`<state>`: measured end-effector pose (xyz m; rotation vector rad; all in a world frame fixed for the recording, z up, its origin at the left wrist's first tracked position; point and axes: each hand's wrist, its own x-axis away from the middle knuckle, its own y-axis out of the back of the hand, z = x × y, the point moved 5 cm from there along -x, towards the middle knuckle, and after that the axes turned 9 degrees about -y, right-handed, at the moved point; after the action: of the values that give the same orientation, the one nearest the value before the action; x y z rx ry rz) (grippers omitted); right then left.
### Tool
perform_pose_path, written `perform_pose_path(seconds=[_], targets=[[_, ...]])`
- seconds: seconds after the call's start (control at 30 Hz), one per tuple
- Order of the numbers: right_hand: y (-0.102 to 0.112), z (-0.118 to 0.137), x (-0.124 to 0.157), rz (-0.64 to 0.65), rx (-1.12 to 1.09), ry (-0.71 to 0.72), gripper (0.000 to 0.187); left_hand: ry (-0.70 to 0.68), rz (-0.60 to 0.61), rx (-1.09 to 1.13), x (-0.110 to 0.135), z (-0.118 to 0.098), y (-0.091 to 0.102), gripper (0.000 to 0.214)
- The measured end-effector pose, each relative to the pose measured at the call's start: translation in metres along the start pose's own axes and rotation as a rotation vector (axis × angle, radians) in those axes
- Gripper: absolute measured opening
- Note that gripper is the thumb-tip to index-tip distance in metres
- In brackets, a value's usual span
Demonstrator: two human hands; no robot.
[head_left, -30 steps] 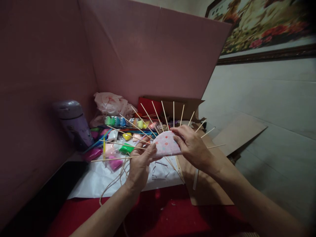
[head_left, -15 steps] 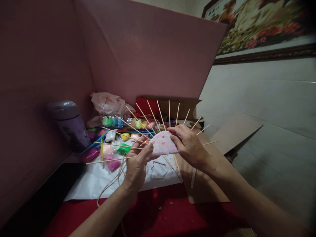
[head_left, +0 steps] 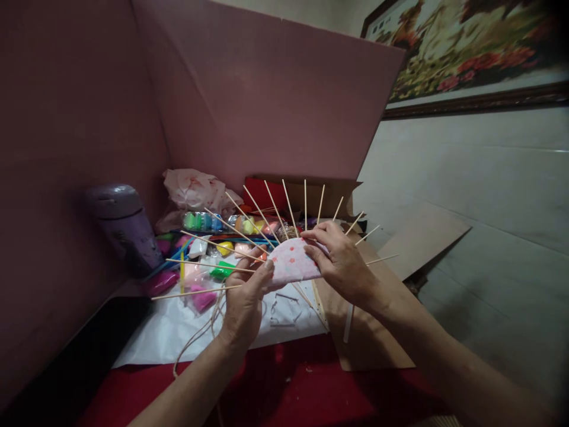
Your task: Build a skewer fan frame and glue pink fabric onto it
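A half-round piece covered in pale pink floral fabric is held up between both hands, its straight edge towards me. Thin wooden sticks fan out from its curved edge. My left hand grips its left end, thumb on top and fingers beneath, among the lower left sticks. My right hand pinches the right part, with thumb and fingertips on the upper face near the curved edge. That hand covers the right end of the piece and the bases of several right-hand sticks.
Behind lie packets of coloured clay on a white sheet, with a loop of twine. A purple flask stands left. Brown cardboard lies right, over a red tablecloth. A pink panel rises behind.
Almost nothing differs. The fabric piece and its sticks have shifted very slightly, and the camera view has moved a little. Both hands keep their hold.
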<state>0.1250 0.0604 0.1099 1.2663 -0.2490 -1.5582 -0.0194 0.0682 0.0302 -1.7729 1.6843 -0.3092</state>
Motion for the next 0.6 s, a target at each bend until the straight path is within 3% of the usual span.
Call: perform_pose_path(seconds=[0.37, 0.5, 0.6], targets=[[-0.002, 0.0, -0.002, -0.054, 0.106, 0.057, 0.018, 0.036, 0.019, 0.046, 0.0, 0.001, -0.001, 0.033], [0.018, 0.006, 0.006, -0.27, 0.138, 0.085, 0.016, 0.038, -0.007, 0.08, -0.004, 0.001, 0.002, 0.029], [0.035, 0.001, 0.028, -0.476, -0.151, -0.043, 0.015, 0.039, -0.029, 0.107, -0.007, 0.0, 0.003, 0.026]])
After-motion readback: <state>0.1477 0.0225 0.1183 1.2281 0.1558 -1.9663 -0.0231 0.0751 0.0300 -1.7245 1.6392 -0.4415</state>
